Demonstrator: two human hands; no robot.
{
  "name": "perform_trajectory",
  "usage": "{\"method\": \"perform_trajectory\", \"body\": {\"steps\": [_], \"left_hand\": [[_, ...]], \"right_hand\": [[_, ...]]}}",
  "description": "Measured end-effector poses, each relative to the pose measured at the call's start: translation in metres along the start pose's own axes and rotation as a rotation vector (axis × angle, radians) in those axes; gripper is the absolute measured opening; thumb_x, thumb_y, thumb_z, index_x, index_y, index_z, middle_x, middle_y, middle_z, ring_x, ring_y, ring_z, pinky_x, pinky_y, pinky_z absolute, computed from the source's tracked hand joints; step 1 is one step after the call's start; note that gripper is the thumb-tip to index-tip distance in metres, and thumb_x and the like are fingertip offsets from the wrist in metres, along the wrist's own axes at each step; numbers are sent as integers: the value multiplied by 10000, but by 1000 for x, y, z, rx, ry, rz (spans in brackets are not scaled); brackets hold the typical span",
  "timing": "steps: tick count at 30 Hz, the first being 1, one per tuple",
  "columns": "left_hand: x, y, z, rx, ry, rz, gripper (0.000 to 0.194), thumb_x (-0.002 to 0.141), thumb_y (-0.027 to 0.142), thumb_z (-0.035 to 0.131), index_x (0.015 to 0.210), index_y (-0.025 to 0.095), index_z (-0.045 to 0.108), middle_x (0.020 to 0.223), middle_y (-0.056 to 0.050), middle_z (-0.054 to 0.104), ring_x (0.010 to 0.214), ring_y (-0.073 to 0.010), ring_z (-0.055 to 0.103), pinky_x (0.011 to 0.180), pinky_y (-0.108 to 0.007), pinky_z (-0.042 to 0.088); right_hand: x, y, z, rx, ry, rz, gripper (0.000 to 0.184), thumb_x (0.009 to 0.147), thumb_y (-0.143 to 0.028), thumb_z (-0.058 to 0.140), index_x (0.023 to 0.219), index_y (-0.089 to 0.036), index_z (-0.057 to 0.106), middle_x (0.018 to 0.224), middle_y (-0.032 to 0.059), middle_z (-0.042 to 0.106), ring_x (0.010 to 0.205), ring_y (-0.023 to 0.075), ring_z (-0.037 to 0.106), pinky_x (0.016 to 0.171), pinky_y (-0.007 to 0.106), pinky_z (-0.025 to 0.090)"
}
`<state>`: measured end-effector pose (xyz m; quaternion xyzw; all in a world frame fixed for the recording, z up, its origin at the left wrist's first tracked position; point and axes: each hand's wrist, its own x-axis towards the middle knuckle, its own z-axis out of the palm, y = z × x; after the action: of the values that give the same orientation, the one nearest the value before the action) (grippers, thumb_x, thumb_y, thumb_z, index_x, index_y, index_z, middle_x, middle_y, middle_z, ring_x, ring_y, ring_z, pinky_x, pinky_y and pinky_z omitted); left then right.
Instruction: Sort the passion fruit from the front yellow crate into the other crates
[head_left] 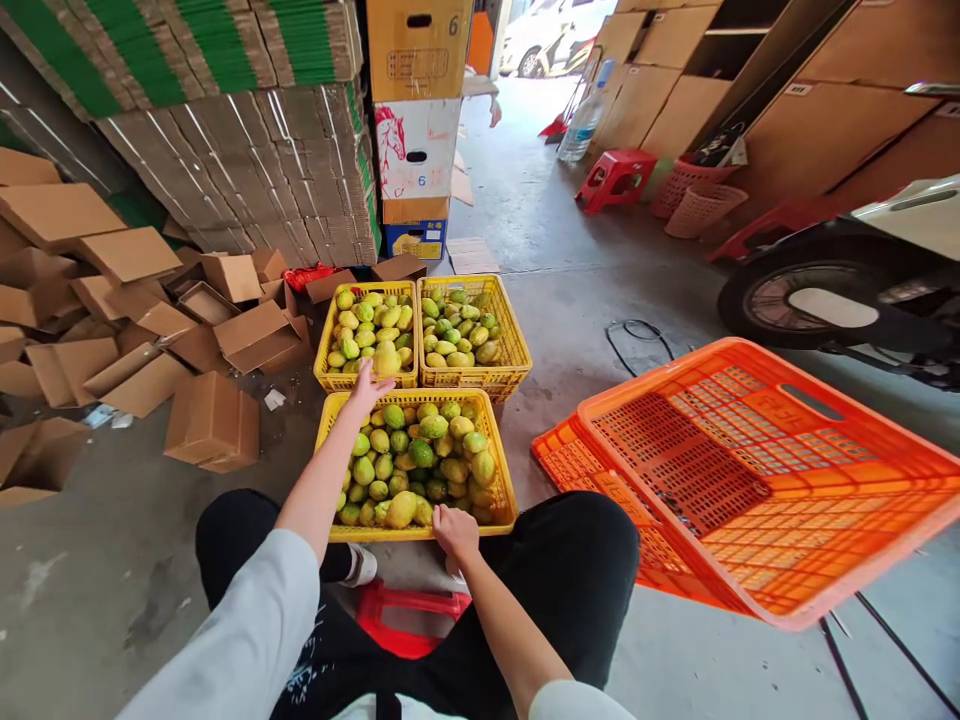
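I sit on a red stool (409, 617) over a yellow crate (495, 520) heaped with green and yellow fruit (420, 455). My left hand (368, 385) reaches past its far rim to the far left yellow crate (324, 352), fingers spread around a large yellow fruit (387, 358) at that crate's near edge. My right hand (454, 530) rests curled at the near rim of the close crate, beside a yellow fruit (402, 509); whether it holds anything is hidden. A third yellow crate (517, 350) with fruit stands at the far right.
Tilted orange crates (750, 470) lie to my right. Loose cardboard boxes (210, 425) litter the floor at left, with stacked flat cartons (247, 170) behind. A scooter wheel (817, 305) stands at right, with a red stool (616, 178) and pink baskets (701, 205) further back.
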<state>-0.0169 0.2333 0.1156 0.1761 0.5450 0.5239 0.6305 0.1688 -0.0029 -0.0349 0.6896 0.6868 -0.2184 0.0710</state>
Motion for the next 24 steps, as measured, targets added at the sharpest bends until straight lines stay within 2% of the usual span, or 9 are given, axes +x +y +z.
{"method": "perform_trajectory", "body": {"steps": [3, 5, 9, 11, 13, 15, 18, 21, 24], "left_hand": [[4, 23, -6, 201, -17, 75, 568, 953, 348, 547, 1498, 345, 389, 1618, -62, 364, 1249, -251, 621, 1023, -389, 527], [-10, 8, -25, 523, -55, 109, 506, 964, 353, 481, 1466, 300, 450, 1613, -52, 394, 1357, -246, 540, 1113, -387, 453], [-65, -78, -84, 736, -53, -32, 394, 813, 339, 650, 1179, 195, 663, 1467, -143, 571, 1457, -314, 424, 1240, -402, 253], [-94, -125, -112, 823, -32, -137, 373, 745, 393, 708, 1070, 212, 676, 1411, -172, 607, 1469, -381, 391, 1232, -467, 252], [-114, -160, -131, 894, -11, -205, 351, 694, 395, 741, 993, 236, 650, 1401, -180, 600, 1493, -411, 333, 1226, -517, 234], [-122, -182, -141, 944, -25, -230, 365, 628, 315, 768, 954, 225, 629, 1387, -207, 584, 1503, -425, 300, 1237, -519, 186], [-115, -194, -146, 985, -85, -245, 434, 547, 256, 803, 941, 238, 622, 1437, -178, 533, 1523, -390, 259, 1255, -448, 130], [-102, -197, -152, 1021, -140, -269, 472, 543, 341, 838, 953, 247, 624, 1465, -154, 495, 1534, -369, 210, 1253, -428, 114], [-94, -198, -156, 1071, -205, -296, 544, 547, 408, 856, 1018, 237, 644, 1456, -161, 476, 1512, -401, 239, 1242, -454, 130]], "right_hand": [[1, -1, 0, 17, 4, 9, 444, 1045, -293, 353, 995, -156, 772, 986, 133, 782, 961, 269, 754, 794, 314, 510], [1, -1, -1, 26, 4, 21, 442, 1038, -283, 355, 986, -152, 774, 984, 138, 781, 956, 271, 754, 788, 316, 512], [1, -3, -3, 37, -7, 53, 433, 1020, -267, 361, 994, -138, 774, 1006, 151, 776, 977, 283, 748, 795, 329, 514], [1, -4, -4, 41, -25, 68, 426, 1013, -269, 366, 1011, -138, 771, 1032, 154, 772, 1006, 283, 740, 814, 329, 511], [1, -5, -7, 45, -55, 85, 418, 1010, -278, 370, 1040, -142, 764, 1061, 157, 766, 1035, 279, 731, 832, 323, 507], [2, -6, -10, 48, -101, 109, 415, 1005, -285, 372, 1067, -141, 757, 1080, 164, 759, 1049, 279, 726, 840, 321, 505], [7, -8, -14, 55, -191, 149, 422, 999, -292, 369, 1140, -119, 727, 1153, 188, 731, 1097, 290, 706, 843, 329, 511], [14, -7, -15, 70, -293, 169, 430, 967, -321, 433, 1264, -102, 655, 1249, 202, 680, 1173, 309, 667, 895, 357, 508], [23, -5, -14, 87, -390, 165, 479, 941, -374, 490, 1346, -148, 611, 1341, 192, 617, 1220, 326, 634, 947, 395, 497]]}}
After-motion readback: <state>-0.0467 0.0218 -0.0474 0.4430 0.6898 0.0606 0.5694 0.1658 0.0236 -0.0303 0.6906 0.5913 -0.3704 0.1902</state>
